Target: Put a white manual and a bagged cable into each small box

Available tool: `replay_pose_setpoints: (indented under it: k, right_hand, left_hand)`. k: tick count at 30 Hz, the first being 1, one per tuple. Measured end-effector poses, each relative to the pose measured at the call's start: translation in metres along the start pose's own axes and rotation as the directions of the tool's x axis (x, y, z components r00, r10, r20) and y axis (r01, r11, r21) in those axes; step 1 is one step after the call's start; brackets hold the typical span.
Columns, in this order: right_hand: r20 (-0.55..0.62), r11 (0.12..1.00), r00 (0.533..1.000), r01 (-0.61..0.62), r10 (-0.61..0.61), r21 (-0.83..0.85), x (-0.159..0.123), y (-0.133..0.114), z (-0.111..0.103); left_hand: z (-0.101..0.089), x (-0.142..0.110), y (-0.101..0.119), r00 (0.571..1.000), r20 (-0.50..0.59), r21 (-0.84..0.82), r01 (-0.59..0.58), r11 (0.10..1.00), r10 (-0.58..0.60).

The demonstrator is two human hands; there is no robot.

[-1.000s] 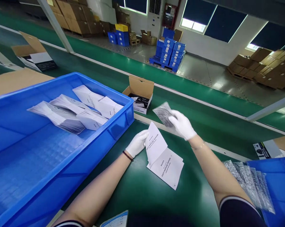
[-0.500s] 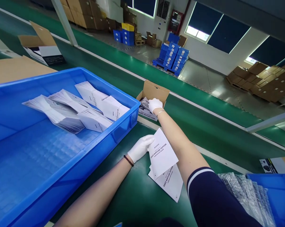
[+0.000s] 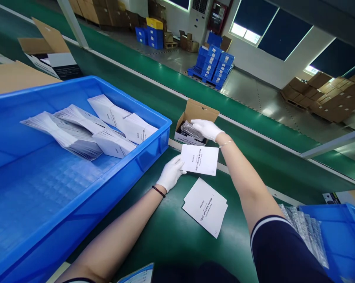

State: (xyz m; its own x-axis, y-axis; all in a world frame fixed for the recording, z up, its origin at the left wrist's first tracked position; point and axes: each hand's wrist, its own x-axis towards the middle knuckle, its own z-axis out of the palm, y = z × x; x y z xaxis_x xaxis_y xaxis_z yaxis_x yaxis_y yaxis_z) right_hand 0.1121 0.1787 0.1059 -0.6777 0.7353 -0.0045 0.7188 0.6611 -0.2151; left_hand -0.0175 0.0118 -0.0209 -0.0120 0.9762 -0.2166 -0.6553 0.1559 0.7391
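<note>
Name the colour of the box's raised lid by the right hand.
The raised lid shows brown, seen best in the head view.

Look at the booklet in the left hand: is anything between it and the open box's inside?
Partly: the right hand is over the right side of the box, by the plastic packet inside. The lid is raised at the back, out of the way. I see nothing else blocking the booklet in the left hand.
</note>
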Motion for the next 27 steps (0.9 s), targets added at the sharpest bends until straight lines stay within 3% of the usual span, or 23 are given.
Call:
replay_pose_setpoints:
  k: [2, 4, 7, 10, 12, 14, 19, 21, 23, 25, 27]
  right_hand:
    - [-0.107, 0.997, 0.991, 0.078, -0.081, -0.029, -0.039, -0.018, -0.004]
    - [-0.003, 0.962, 0.976, 0.212, -0.216, -0.17, -0.076, -0.042, 0.008]
    - [0.143, 0.898, 0.955, 0.292, -0.259, -0.33, -0.109, -0.066, 0.036]
    - [-0.014, 0.916, 0.982, 0.171, -0.189, -0.364, -0.104, -0.057, 0.041]
    - [-0.188, 0.936, 0.976, 0.041, -0.113, -0.349, -0.087, -0.039, 0.033]
    - [-0.276, 0.952, 0.961, -0.072, -0.015, -0.299, -0.068, -0.021, 0.028]
    - [-0.062, 0.968, 0.97, -0.238, 0.234, -0.075, -0.04, 0.009, 0.051]
    - [-0.069, 0.964, 0.964, -0.261, 0.257, -0.046, -0.048, 0.011, 0.06]
    - [-0.17, 0.968, 0.956, -0.249, 0.24, -0.038, -0.07, 0.001, 0.065]
    - [-0.235, 0.979, 0.953, -0.203, 0.19, -0.032, -0.106, -0.021, 0.066]
    - [-0.157, 0.991, 0.979, -0.133, 0.129, -0.012, -0.149, -0.053, 0.069]
  left_hand:
    - [0.0, 0.001, 0.001, 0.999, -0.048, -0.014, -0.01, 1.0, 0.01]
    - [0.0, 0.001, 0.002, 0.999, -0.045, -0.028, -0.008, 1.0, 0.007]
    - [-0.001, 0.0, 0.002, 0.999, 0.028, -0.058, 0.029, 0.998, -0.028]
    - [-0.005, -0.001, 0.002, 0.995, 0.076, -0.105, 0.067, 0.992, -0.059]
    - [-0.007, -0.002, 0.003, 0.995, 0.066, -0.141, 0.081, 0.987, -0.072]
    - [-0.007, -0.002, 0.004, 0.995, 0.049, -0.16, 0.094, 0.983, -0.087]
    - [-0.004, -0.002, 0.006, 0.992, 0.055, -0.153, 0.124, 0.98, -0.117]
    - [-0.003, -0.002, 0.006, 0.99, 0.052, -0.16, 0.141, 0.977, -0.134]
    - [-0.002, -0.003, 0.005, 0.99, 0.048, -0.167, 0.141, 0.976, -0.135]
    - [-0.003, -0.002, 0.004, 0.992, 0.055, -0.172, 0.12, 0.978, -0.112]
    - [-0.005, -0.001, 0.002, 0.993, 0.069, -0.164, 0.105, 0.981, -0.095]
